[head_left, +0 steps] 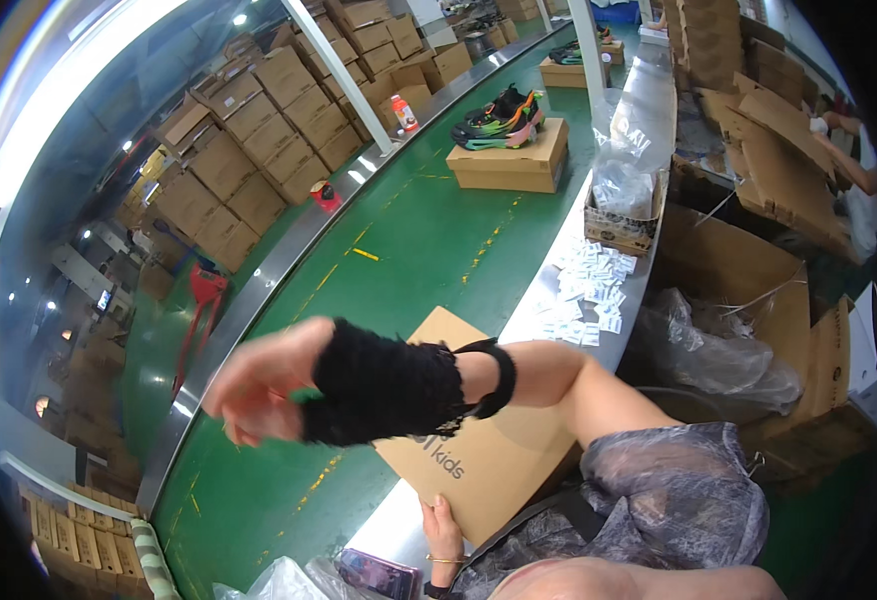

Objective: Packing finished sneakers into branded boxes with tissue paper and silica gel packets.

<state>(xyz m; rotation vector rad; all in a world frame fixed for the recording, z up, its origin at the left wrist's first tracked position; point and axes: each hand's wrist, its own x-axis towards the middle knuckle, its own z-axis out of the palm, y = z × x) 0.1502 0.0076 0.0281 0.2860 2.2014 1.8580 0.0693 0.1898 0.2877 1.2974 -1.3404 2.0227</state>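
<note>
Now, holding a brown box (499, 475) by its low left edge with the left hand (443, 532), clamped there with the tips on the big flat side. Close to the body, at the near side of the green belt (359, 290), and partly hidden under the right arm. Over the box and out to the left, the right hand (264, 385), in a fuzzy black glove (384, 385) with bare fingers, and a black band (505, 378) round the wrist. Cannot tell from the blur about those fingers, apart or together. Near the left hand, a phone (379, 574) and some clear plastic (279, 580). Up along the shiny metal ledge (399, 522), a messy pile of little white packets (589, 290), then a small carton (619, 232) with see-through bags (624, 188) in it. Farther up on the belt, a tan box (509, 168) with bright shoes (501, 122) on top, black, orange and green. Across the belt, a red bottle (404, 113) and lots of stacked boxes (249, 150). Off to the right, a big carton (744, 255) with crumpled wrap (719, 350) inside, and past it, another person's arm (849, 162).
</note>
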